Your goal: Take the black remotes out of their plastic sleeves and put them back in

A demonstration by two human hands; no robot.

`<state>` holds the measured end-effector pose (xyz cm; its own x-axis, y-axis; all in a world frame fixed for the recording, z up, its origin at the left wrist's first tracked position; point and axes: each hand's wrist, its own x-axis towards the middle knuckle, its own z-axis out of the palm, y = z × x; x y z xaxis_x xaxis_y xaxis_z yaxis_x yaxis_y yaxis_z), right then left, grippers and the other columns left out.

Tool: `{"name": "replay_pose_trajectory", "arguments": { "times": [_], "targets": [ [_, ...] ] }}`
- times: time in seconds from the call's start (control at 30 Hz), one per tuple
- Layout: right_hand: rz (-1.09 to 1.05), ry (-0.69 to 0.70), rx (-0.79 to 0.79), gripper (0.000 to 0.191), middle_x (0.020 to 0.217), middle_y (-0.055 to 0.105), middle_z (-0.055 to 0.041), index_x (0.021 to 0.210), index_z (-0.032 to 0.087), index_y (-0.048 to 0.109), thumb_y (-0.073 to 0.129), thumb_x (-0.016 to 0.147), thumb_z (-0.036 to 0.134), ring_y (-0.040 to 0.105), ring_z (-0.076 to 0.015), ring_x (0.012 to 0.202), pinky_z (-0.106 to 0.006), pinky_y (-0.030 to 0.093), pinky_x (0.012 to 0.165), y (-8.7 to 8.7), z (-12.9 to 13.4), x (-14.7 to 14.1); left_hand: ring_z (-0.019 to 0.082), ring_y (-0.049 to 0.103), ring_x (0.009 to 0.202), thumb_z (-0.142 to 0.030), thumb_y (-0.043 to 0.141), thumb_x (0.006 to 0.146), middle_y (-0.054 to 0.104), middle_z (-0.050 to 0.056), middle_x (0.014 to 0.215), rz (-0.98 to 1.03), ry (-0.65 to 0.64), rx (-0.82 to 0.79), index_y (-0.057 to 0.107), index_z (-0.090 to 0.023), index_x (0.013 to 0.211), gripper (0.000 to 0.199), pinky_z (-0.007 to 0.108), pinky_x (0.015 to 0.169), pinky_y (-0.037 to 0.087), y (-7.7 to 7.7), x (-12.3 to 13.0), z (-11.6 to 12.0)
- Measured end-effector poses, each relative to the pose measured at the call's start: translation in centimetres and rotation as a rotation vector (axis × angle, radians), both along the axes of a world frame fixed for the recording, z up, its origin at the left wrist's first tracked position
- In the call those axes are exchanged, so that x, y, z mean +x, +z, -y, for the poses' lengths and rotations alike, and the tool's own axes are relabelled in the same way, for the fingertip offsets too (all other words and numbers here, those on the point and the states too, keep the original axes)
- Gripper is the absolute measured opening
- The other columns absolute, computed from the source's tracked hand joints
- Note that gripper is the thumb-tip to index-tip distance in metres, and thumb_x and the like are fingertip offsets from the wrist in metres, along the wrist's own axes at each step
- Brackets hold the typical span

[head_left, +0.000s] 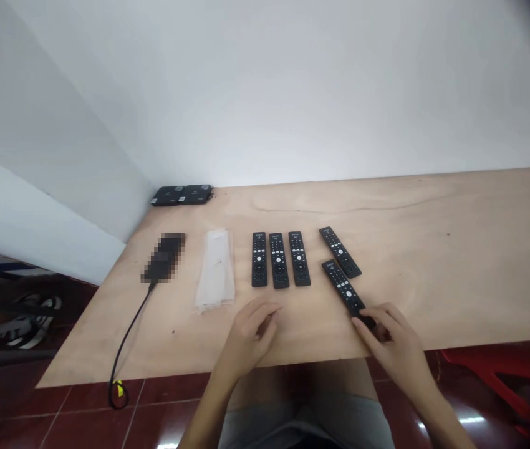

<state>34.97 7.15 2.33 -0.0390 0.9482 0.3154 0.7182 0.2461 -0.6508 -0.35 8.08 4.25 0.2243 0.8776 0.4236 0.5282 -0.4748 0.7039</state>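
My right hand point(393, 330) pinches the lower end of a black remote control point(343, 288) between thumb and fingers, near the table's front edge. A second remote control point(340, 251) lies tilted just beyond it. Left of these, three more stand side by side in a row: a left remote control point(259, 260), a middle remote control point(279, 260) and a right remote control point(299, 259). My left hand point(252, 327) rests in front of that row, fingers loosely curled, a gap between thumb and forefinger, with nothing visible in it. Beside the row lie translucent plastic sleeves point(216, 271).
A blurred-out dark device point(164, 257) with a black cable point(127, 337) hanging over the front edge lies on the left of the wooden table point(456, 268). Two black boxes point(181, 195) are in the back left corner by the wall. A red chair point(494, 374) stands below right.
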Motion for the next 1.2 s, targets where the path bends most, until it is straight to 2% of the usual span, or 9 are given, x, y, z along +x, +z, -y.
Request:
{"name": "replay_pose_trajectory", "arguments": {
  "times": [0.07,0.17,0.27,0.33,0.4,0.7,0.83,1.03,1.2],
  "targets": [
    [-0.018,0.041,-0.058,0.03,0.109,0.073,-0.0088,0.128,0.027,0.078,0.07,0.107,0.048,0.059,-0.0177,0.059,-0.036,0.062,0.059,-0.1,0.3,1.9,0.022,0.076,0.098,-0.013,0.061,0.108,0.078,0.007,0.107,0.003,-0.005,0.007,0.075,-0.025,0.126,0.026,0.037,0.088,0.064,0.1,0.0,-0.1],
    [-0.022,0.132,-0.115,0.029,0.128,0.075,-0.0123,0.127,0.029,0.083,0.073,0.106,0.046,0.061,-0.0149,0.057,-0.036,0.064,0.057,0.1,0.5,3.8,0.023,0.076,0.1,-0.012,0.062,0.107,0.079,0.007,0.108,0.005,-0.019,0.02,0.075,-0.025,0.125,0.026,0.038,0.089,0.064,0.3,0.1,-0.1],
    [-0.016,0.201,-0.154,0.029,0.145,0.072,-0.0133,0.129,0.031,0.085,0.072,0.107,0.043,0.08,-0.026,0.095,-0.041,0.072,0.083,0.6,0.3,4.1,0.023,0.076,0.101,-0.014,0.067,0.105,0.079,0.007,0.105,0.007,-0.051,0.026,0.077,-0.025,0.115,0.018,0.038,0.088,0.065,0.8,0.2,-0.2],
    [-0.022,0.27,-0.18,0.029,0.149,0.072,-0.012,0.133,0.032,0.085,0.071,0.108,0.04,0.076,-0.0325,0.128,-0.046,0.07,0.103,0.9,0.0,3.4,0.024,0.076,0.101,-0.016,0.072,0.104,0.079,0.007,0.106,-0.002,-0.068,0.03,0.077,-0.024,0.109,0.011,0.039,0.09,0.065,1.1,0.3,-0.2],
    [-0.033,0.339,-0.201,0.029,0.148,0.074,-0.0107,0.135,0.034,0.085,0.072,0.108,0.037,0.073,-0.0333,0.137,-0.048,0.067,0.112,1.2,-0.4,2.3,0.024,0.076,0.103,-0.019,0.077,0.102,0.079,0.007,0.108,-0.017,-0.087,0.038,0.077,-0.024,0.109,0.009,0.041,0.093,0.065,1.2,0.3,-0.3],
    [-0.115,0.576,-0.154,0.027,0.147,0.078,-0.0077,0.131,0.036,0.086,0.072,0.109,0.028,0.073,-0.0311,0.139,-0.054,0.061,0.12,1.8,-3.5,-3.1,0.033,0.072,0.127,-0.024,0.089,0.094,0.074,0.014,0.136,-0.071,-0.112,0.074,0.079,-0.028,0.127,0.035,0.052,0.104,0.066,0.4,-0.7,-0.5],
    [-0.189,0.596,-0.175,0.022,0.146,0.078,-0.0083,0.122,0.031,0.089,0.071,0.11,0.03,0.073,-0.0297,0.137,-0.052,0.061,0.12,1.8,-4.5,-4.4,0.03,0.076,0.122,-0.025,0.086,0.097,0.077,0.012,0.131,-0.094,-0.112,0.014,0.079,-0.028,0.129,0.033,0.05,0.103,0.067,0.0,-2.3,-0.5],
    [-0.236,0.495,-0.25,0.012,0.14,0.081,-0.0127,0.106,0.024,0.087,0.08,0.102,0.033,0.083,-0.0304,0.113,-0.04,0.073,0.082,0.6,-4.7,-4.2,0.027,0.081,0.106,-0.033,0.09,0.095,0.081,0.011,0.116,-0.036,-0.062,-0.035,0.08,-0.022,0.101,0.016,0.042,0.092,0.07,-0.6,-3.5,-0.2],
    [-0.256,0.449,-0.176,0.013,0.135,0.084,-0.0116,0.099,0.025,0.087,0.079,0.103,0.035,0.081,-0.033,0.125,-0.052,0.067,0.11,-0.2,-4.3,-4.1,0.027,0.082,0.104,-0.036,0.09,0.095,0.081,0.011,0.115,-0.028,-0.034,-0.047,0.077,-0.021,0.09,0.021,0.041,0.092,0.07,-0.7,-3.5,-0.2]
  ]
}}
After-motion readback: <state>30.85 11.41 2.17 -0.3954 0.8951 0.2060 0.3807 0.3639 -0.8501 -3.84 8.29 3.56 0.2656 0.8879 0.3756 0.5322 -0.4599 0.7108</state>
